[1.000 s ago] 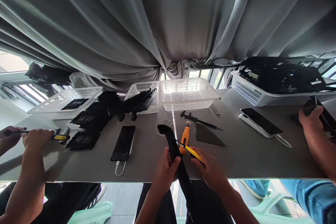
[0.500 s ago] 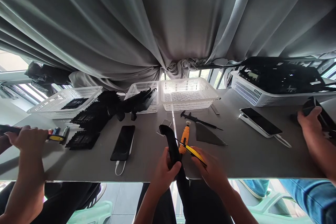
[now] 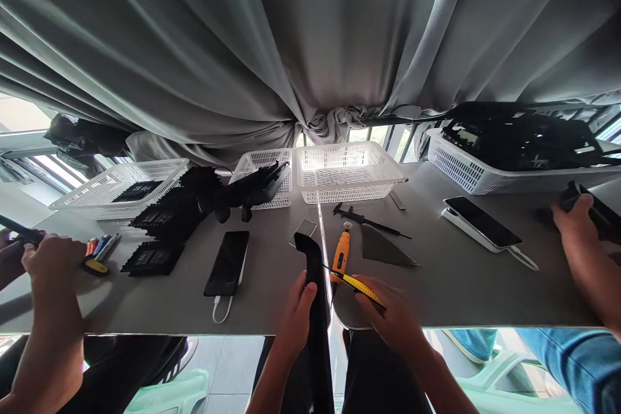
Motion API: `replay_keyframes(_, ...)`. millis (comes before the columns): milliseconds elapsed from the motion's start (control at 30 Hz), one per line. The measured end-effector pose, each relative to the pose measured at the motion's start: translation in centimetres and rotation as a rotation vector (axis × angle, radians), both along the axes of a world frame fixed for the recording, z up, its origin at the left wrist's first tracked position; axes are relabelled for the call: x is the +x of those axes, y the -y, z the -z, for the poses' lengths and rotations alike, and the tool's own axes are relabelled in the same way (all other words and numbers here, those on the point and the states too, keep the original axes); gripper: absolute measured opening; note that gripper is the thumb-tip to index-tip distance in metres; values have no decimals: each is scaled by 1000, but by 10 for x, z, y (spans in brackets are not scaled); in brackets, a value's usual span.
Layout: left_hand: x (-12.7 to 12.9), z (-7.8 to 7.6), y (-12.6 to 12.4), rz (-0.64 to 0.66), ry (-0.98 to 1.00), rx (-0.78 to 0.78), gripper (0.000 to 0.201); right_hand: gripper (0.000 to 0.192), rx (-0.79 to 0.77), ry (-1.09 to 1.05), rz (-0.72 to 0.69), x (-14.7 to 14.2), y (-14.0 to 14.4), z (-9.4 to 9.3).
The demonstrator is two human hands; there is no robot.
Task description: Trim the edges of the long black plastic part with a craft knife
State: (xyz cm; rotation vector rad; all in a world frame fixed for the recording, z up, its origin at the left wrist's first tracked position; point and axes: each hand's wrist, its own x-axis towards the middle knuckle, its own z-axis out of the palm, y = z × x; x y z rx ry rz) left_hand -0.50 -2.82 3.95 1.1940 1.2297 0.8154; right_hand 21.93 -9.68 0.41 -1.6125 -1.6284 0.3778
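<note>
My left hand [image 3: 297, 317] is wrapped round a long black strip-like part [image 3: 316, 291] with a bent upper end, held over the table's front edge. In my right hand [image 3: 388, 314] is a yellow utility knife [image 3: 361, 286], its tip pointing left, close to the part's right side. Whether the tip touches the part I cannot tell. Just beyond the knife lies an orange handheld tool [image 3: 341, 253] with a round white tip. A black caliper [image 3: 371, 220] and a dark triangular sheet [image 3: 385, 247] rest to its right.
White baskets [image 3: 352, 194] line the back, one heaped with black parts [image 3: 519, 142]. Phones [image 3: 227, 263] [image 3: 482, 221] lie on both sides. Black serrated pieces [image 3: 152, 259] are stacked at left. Co-workers' hands [image 3: 55, 259] [image 3: 577, 223] hold dark parts at either side.
The black part has shifted left and turned more upright in my left hand. My right hand with the knife has barely moved. The left co-worker's hands have changed position.
</note>
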Motion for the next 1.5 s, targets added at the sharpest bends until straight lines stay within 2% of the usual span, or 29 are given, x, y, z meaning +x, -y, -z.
replay_keyframes(200,-1,4,0,15,-58,-35,62,38,84,10,80,1,-3,3)
replay_keyframes(300,1,4,1,-11,-75,-26,61,37,100,3,68,1,-2,3)
replay_keyframes(400,2,0,1,61,-33,22,54,37,85,-1,61,0,-2,2)
replay_keyframes(467,2,-2,1,78,-19,34,51,38,77,-1,106,0,-3,1)
replay_keyframes(567,1,-2,1,44,-31,6,51,38,90,-11,165,-1,-3,1)
replay_keyframes(733,-2,6,0,5,1,13,51,37,106,-25,138,0,-3,0)
replay_keyframes(833,-3,9,0,100,43,40,48,38,96,-26,184,-1,-3,0)
replay_keyframes(900,-2,10,0,108,39,44,49,39,102,-32,201,-1,-2,0)
replay_keyframes(1033,1,3,1,36,-5,53,48,38,116,-40,140,0,0,-1)
replay_keyframes(1200,5,-7,1,198,3,91,41,36,108,-45,49,0,1,-4)
replay_keyframes(1500,3,-2,1,179,25,76,37,36,134,-46,145,0,0,-5)
